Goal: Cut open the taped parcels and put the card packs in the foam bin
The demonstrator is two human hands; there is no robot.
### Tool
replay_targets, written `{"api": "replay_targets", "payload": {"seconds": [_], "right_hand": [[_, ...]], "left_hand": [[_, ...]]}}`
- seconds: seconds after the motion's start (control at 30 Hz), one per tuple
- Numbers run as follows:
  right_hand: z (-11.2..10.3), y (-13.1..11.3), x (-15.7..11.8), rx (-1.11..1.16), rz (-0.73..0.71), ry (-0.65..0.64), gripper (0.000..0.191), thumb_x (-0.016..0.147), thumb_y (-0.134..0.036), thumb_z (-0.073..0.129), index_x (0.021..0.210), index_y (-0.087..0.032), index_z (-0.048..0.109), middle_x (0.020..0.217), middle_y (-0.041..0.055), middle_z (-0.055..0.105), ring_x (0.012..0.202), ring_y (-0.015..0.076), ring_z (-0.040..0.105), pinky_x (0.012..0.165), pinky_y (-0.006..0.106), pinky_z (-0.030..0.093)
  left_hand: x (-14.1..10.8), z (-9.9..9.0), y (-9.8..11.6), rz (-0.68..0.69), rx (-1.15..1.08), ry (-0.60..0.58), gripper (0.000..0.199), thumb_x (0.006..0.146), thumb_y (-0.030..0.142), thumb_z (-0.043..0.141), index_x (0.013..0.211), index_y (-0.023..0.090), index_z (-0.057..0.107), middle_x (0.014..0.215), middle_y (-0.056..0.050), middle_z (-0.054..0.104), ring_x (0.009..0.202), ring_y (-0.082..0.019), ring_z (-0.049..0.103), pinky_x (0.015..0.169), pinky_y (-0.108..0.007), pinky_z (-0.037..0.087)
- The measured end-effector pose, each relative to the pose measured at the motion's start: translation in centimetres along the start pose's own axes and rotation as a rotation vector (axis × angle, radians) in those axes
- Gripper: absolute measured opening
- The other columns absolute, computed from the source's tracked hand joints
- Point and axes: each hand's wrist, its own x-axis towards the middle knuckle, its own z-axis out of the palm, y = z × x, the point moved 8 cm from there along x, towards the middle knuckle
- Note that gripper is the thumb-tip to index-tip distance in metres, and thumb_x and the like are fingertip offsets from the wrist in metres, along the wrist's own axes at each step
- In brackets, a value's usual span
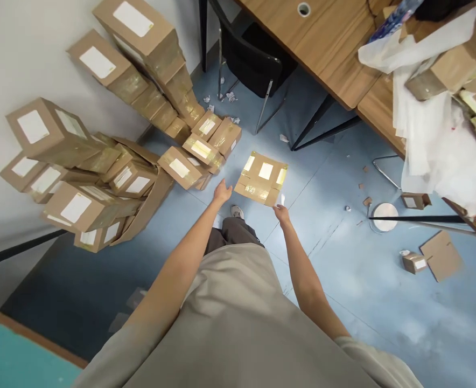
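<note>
A flattened cardboard box (252, 182) with white labels and yellowish tape is in front of me, above the blue floor. My right hand (280, 214) grips its near right corner. Left of the cardboard, my left hand (222, 192) is apart from it, thumb and fingers spread, with nothing in it. Taped cardboard boxes (181, 168) with white labels lie just beyond my left hand. My shoe (237, 212) shows between my two hands.
Tall stacks of labelled boxes (141, 32) line the wall at left, beside a large open carton (151, 207). A black chair (258, 59) stands by the wooden table (322, 48). On the right floor lie a small box (414, 262) and a cardboard sheet (441, 255).
</note>
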Motion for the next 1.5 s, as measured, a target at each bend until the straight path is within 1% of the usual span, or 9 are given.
{"api": "replay_targets", "payload": {"seconds": [0.13,0.3,0.5,0.7,0.8,0.93,1.17,1.37,1.5], "right_hand": [[4.2,-0.8,-3.3,-0.133,-0.038,-0.215,0.029,0.08,-0.043,0.071,0.09,-0.018,0.079,0.08,0.0085,0.078,0.083,0.0246,0.074,0.084,0.037,0.058],[10.4,-6.3,-8.7,-0.34,-0.2,-0.479,0.021,0.082,-0.04,0.071,0.08,-0.019,0.077,0.074,0.0067,0.077,0.077,0.0231,0.074,0.081,0.035,0.06],[20.9,-15.2,-16.4,-0.621,-0.538,-0.739,0.015,0.084,-0.033,0.07,0.089,-0.023,0.079,0.085,0.0066,0.081,0.091,0.0265,0.078,0.093,0.037,0.059],[33.6,-19.3,-30.0,-0.779,-0.867,-0.979,0.024,0.088,-0.035,0.064,0.102,-0.022,0.079,0.1,0.008,0.083,0.097,0.0261,0.077,0.098,0.04,0.058],[40.1,-18.9,-38.5,-0.819,-1.006,-1.106,0.03,0.088,-0.04,0.063,0.106,-0.022,0.078,0.097,0.0072,0.083,0.095,0.0258,0.077,0.1,0.043,0.059],[48.0,-16.3,-50.3,-0.867,-1.149,-1.289,0.034,0.088,-0.045,0.063,0.107,-0.021,0.078,0.095,0.0089,0.083,0.094,0.0272,0.078,0.097,0.046,0.061],[58.3,-9.5,-69.1,-0.971,-1.326,-1.541,0.042,0.085,-0.05,0.064,0.109,-0.017,0.076,0.104,0.016,0.082,0.104,0.032,0.079,0.103,0.051,0.059],[64.9,-4.8,-81.5,-1.003,-1.404,-1.698,0.049,0.085,-0.053,0.065,0.116,-0.015,0.075,0.111,0.0182,0.081,0.11,0.0326,0.077,0.106,0.05,0.058],[69.2,-1.5,-88.5,-1.019,-1.415,-1.786,0.047,0.087,-0.054,0.069,0.115,-0.016,0.074,0.118,0.02,0.08,0.114,0.0327,0.077,0.106,0.049,0.06]], "left_hand": [[-6.0,-6.4,-6.1,-0.277,-0.017,0.098,0.051,0.076,0.033,0.085,0.122,0.015,0.073,0.134,-0.026,0.073,0.138,-0.04,0.065,0.122,-0.055,0.044],[-16.4,-16.0,-11.1,-0.47,-0.174,0.34,0.034,0.078,0.034,0.079,0.108,0.018,0.074,0.12,-0.023,0.078,0.128,-0.038,0.072,0.118,-0.056,0.048],[-29.5,-25.7,-15.9,-0.498,-0.479,0.784,0.023,0.081,0.034,0.076,0.1,0.023,0.074,0.105,-0.012,0.081,0.12,-0.033,0.075,0.118,-0.055,0.051],[-44.0,-31.8,-21.0,-0.417,-0.741,1.237,0.03,0.088,0.042,0.074,0.109,0.02,0.074,0.119,-0.015,0.08,0.126,-0.031,0.073,0.12,-0.053,0.05],[-50.7,-33.6,-23.9,-0.361,-0.87,1.422,0.041,0.088,0.049,0.075,0.114,0.017,0.073,0.123,-0.017,0.079,0.128,-0.033,0.072,0.121,-0.055,0.049],[-58.5,-35.8,-27.8,-0.288,-1.001,1.559,0.045,0.085,0.049,0.079,0.117,0.018,0.073,0.125,-0.018,0.079,0.129,-0.034,0.071,0.122,-0.056,0.047],[-71.5,-38.2,-33.8,-0.208,-1.125,1.885,0.044,0.085,0.045,0.078,0.118,0.017,0.073,0.127,-0.017,0.079,0.131,-0.033,0.07,0.122,-0.053,0.046],[-77.1,-38.2,-38.1,-0.253,-1.247,2.084,0.046,0.087,0.048,0.077,0.121,0.018,0.072,0.132,-0.017,0.077,0.135,-0.032,0.068,0.122,-0.052,0.046],[-79.4,-39.9,-41.0,-0.298,-1.293,2.157,0.05,0.085,0.051,0.078,0.121,0.017,0.072,0.133,-0.018,0.077,0.132,-0.032,0.07,0.12,-0.051,0.048]]}}
